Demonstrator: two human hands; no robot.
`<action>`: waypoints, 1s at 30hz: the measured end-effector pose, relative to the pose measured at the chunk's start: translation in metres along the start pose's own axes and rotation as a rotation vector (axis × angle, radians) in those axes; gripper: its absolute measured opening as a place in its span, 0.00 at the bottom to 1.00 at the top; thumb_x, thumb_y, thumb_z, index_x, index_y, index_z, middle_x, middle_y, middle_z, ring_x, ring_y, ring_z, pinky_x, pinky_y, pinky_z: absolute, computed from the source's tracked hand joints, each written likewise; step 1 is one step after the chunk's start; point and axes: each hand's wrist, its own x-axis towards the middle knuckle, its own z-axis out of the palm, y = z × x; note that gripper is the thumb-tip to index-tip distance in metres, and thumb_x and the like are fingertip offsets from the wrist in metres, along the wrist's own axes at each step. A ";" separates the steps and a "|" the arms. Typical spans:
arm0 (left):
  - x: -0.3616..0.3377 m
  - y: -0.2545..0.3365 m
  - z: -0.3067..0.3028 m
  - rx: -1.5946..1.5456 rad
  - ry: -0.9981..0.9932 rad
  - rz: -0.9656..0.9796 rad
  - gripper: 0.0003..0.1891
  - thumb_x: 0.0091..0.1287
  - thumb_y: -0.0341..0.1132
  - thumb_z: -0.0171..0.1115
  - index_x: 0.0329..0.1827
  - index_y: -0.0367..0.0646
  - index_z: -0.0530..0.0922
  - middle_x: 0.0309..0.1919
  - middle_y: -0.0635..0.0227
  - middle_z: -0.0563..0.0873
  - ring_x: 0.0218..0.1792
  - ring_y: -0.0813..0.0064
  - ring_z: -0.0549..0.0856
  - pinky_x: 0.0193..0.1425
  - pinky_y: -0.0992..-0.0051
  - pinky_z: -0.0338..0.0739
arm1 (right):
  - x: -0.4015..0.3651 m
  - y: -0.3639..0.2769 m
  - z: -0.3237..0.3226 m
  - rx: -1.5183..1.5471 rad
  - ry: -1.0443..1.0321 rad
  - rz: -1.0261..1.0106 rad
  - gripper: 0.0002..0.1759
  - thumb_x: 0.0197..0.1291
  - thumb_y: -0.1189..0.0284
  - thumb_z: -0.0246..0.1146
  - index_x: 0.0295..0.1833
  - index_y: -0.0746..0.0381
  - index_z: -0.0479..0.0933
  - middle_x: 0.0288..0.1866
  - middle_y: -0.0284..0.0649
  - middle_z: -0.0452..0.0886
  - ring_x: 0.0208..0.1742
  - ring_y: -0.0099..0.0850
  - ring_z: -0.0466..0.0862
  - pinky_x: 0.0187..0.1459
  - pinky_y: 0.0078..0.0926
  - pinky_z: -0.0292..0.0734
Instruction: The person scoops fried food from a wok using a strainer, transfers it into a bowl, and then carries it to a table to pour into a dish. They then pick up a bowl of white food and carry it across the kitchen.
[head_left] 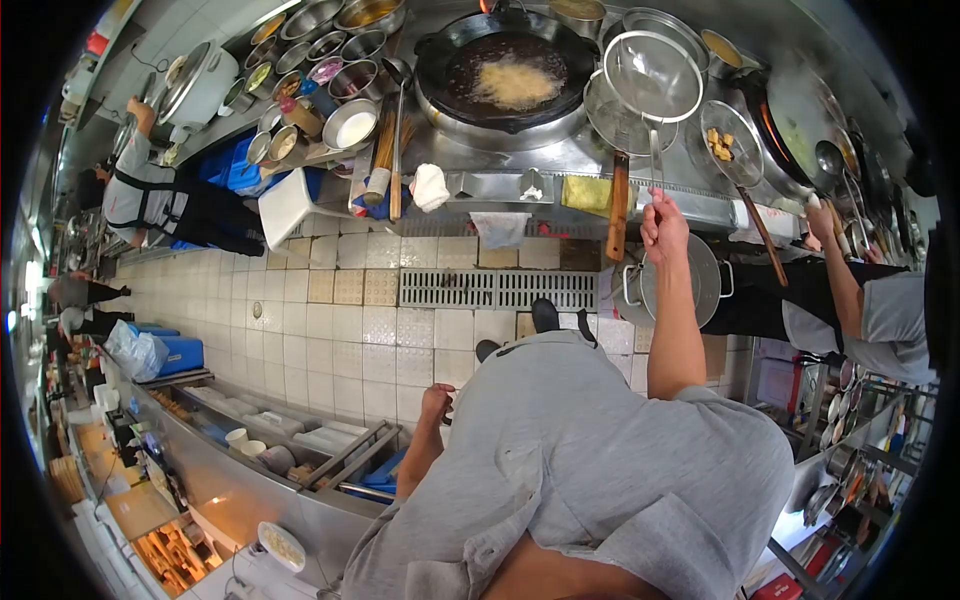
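Note:
My right hand [663, 226] is raised to the stove edge and grips the thin metal handle of a round wire strainer [655, 76]. The strainer's mesh hangs over the stove top just right of a big black wok [505, 75], where pale food fries in dark oil. My left hand [437, 401] hangs at my side with loose fingers, holding nothing and touching nothing. My grey shirt fills the lower middle of the view.
A wooden-handled ladle [617, 205] lies beside the strainer. A steel pot [690, 280] stands on the floor by my right arm. At the right a co-worker's hand [820, 222] holds a skimmer [730, 145] with fried pieces. Seasoning bowls [330, 70] stand left of the wok. Another person [150, 195] works at far left.

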 end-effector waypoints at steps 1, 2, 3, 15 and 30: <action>-0.001 0.004 0.003 0.020 0.020 -0.043 0.10 0.55 0.25 0.46 0.35 0.39 0.76 0.15 0.71 0.72 0.11 0.80 0.68 0.14 0.80 0.65 | -0.004 -0.005 0.010 -0.041 -0.003 -0.046 0.09 0.63 0.71 0.52 0.47 0.60 0.67 0.20 0.31 0.69 0.08 0.17 0.59 0.08 0.16 0.52; -0.001 0.008 0.008 0.041 0.038 -0.086 0.09 0.56 0.26 0.46 0.35 0.39 0.76 0.14 0.71 0.72 0.11 0.80 0.68 0.13 0.79 0.64 | -0.003 -0.012 0.020 -0.066 -0.003 -0.061 0.06 0.62 0.73 0.51 0.44 0.61 0.68 0.21 0.34 0.71 0.10 0.20 0.62 0.09 0.15 0.54; -0.002 0.012 0.010 0.064 0.055 -0.129 0.09 0.57 0.27 0.46 0.34 0.40 0.76 0.14 0.72 0.72 0.10 0.80 0.68 0.13 0.79 0.64 | 0.005 -0.012 0.025 -0.117 0.006 -0.093 0.06 0.62 0.74 0.51 0.43 0.61 0.69 0.21 0.34 0.72 0.10 0.20 0.63 0.10 0.17 0.56; 0.017 -0.016 0.001 0.040 0.050 -0.015 0.15 0.44 0.21 0.47 0.35 0.40 0.77 0.15 0.69 0.75 0.13 0.76 0.72 0.17 0.77 0.67 | 0.143 -0.014 0.071 -1.375 0.175 -0.581 0.12 0.55 0.73 0.52 0.41 0.67 0.76 0.21 0.39 0.77 0.16 0.30 0.75 0.22 0.30 0.71; -0.013 -0.049 0.029 -0.146 0.125 0.047 0.12 0.50 0.24 0.46 0.32 0.38 0.79 0.22 0.68 0.80 0.24 0.77 0.76 0.31 0.80 0.70 | 0.133 -0.014 0.114 -0.632 -0.223 0.259 0.09 0.55 0.78 0.49 0.42 0.68 0.67 0.20 0.36 0.70 0.13 0.19 0.63 0.11 0.19 0.55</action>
